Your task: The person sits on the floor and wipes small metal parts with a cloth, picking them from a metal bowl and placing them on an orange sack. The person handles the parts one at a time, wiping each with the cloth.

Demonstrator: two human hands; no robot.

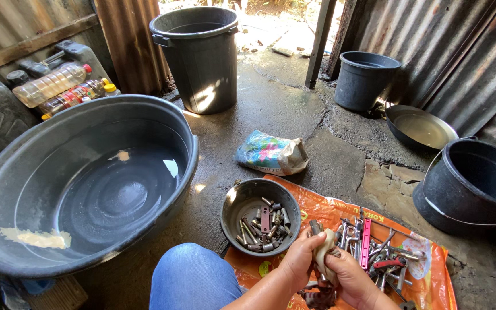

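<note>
While we crouch over the orange sheet (426, 281), our left hand (297, 261) and right hand (354, 278) both close around one pale rag (324, 252) wrapped on a metal part at the sheet's near edge. One small bowl (233, 206) of bolts sits at its left corner. We count four dark tubs around, the nearest a big water basin (87, 189).

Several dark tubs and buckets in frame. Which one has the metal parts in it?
The small round bowl just ahead of the hands, at the orange sheet's edge. It holds bolts and sockets; the big basin holds only water.
</note>
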